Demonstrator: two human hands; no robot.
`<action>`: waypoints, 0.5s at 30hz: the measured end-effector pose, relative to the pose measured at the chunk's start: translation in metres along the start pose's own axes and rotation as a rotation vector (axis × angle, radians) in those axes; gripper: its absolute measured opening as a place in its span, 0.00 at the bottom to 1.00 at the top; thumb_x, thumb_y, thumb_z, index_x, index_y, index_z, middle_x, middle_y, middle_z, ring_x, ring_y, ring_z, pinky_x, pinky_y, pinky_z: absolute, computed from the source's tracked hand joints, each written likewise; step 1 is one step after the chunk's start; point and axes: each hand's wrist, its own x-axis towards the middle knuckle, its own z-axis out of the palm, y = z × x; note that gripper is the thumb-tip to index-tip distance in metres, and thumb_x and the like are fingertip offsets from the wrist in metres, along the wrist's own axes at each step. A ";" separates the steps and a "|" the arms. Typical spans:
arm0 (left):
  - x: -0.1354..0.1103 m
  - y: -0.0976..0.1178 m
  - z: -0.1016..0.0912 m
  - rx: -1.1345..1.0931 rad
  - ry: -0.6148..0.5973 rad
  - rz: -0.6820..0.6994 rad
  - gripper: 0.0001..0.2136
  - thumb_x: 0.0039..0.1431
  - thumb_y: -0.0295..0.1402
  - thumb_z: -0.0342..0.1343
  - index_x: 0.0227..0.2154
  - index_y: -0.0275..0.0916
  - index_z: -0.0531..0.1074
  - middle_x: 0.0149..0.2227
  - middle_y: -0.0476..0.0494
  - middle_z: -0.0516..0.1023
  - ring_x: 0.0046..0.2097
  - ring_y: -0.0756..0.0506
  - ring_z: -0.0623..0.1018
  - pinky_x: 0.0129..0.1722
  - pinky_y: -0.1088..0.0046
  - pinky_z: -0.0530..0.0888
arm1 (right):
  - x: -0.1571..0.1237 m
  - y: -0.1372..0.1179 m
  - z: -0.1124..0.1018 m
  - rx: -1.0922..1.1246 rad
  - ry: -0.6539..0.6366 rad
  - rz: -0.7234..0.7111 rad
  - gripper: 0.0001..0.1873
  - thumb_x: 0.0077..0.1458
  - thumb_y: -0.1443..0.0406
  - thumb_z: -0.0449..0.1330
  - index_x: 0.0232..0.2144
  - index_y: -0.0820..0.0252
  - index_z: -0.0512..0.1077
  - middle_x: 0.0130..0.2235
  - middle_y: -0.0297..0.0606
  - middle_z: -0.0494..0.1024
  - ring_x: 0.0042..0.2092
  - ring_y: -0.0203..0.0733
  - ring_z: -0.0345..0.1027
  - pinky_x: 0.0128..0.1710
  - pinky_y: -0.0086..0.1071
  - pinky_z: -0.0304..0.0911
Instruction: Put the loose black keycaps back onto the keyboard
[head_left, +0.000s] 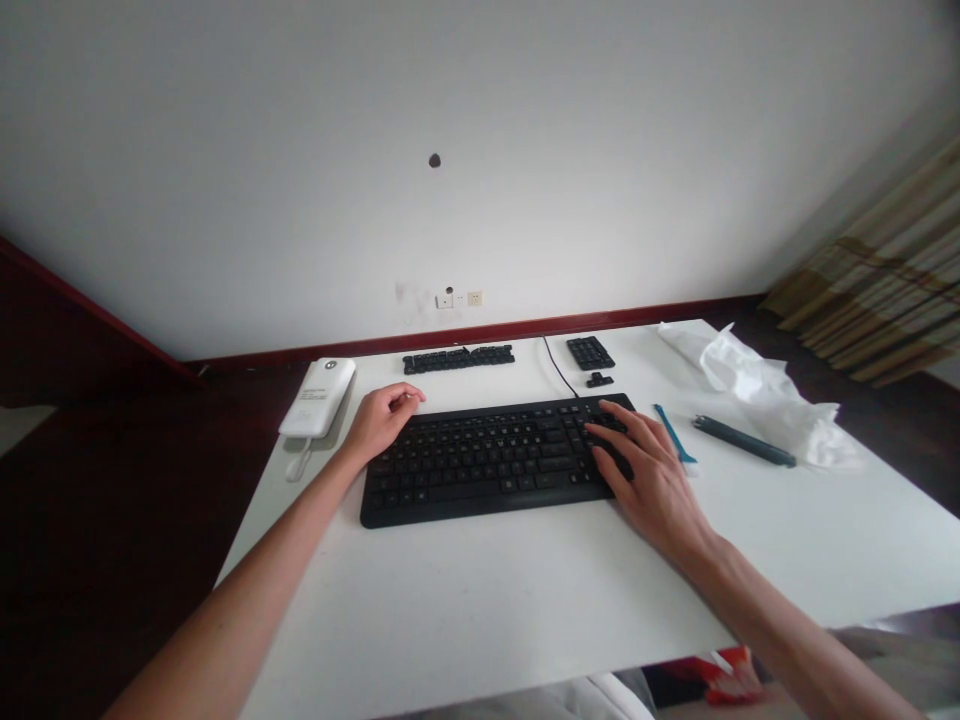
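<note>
A black keyboard (480,455) lies on the white table (480,590), its long side slightly slanted. At its upper left corner is my left hand (384,418), the fingers curled in and the thumb close to the index finger. Whatever may be inside that curl is hidden. My right hand (651,470) spreads over the keyboard's right end, fingertips on the number pad area, which it partly covers. Behind the keyboard are a row of loose black keycaps (457,359), a block of number-pad keycaps (590,352) and a small cluster of keycaps (599,380).
A white power bank (319,398) with a short cable sits at the left edge. To the right lie a blue pry tool (675,433), a dark pen-like tool (742,440) and crumpled white plastic (750,375). The keyboard cable (559,366) runs toward the wall behind the table.
</note>
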 end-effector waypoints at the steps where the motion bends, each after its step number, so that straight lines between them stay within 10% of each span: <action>1: 0.000 0.000 0.000 -0.003 0.000 -0.001 0.14 0.66 0.41 0.54 0.37 0.39 0.82 0.32 0.46 0.81 0.32 0.47 0.72 0.33 0.71 0.65 | 0.000 0.002 0.001 0.010 0.010 0.017 0.16 0.68 0.62 0.56 0.55 0.52 0.75 0.67 0.43 0.68 0.63 0.59 0.62 0.64 0.60 0.62; 15: 0.000 -0.001 0.000 0.007 0.002 0.015 0.14 0.66 0.41 0.53 0.37 0.39 0.81 0.32 0.46 0.81 0.31 0.47 0.71 0.32 0.71 0.65 | 0.014 0.018 0.005 0.064 -0.050 0.115 0.11 0.67 0.56 0.59 0.43 0.48 0.81 0.55 0.39 0.77 0.57 0.55 0.68 0.58 0.55 0.67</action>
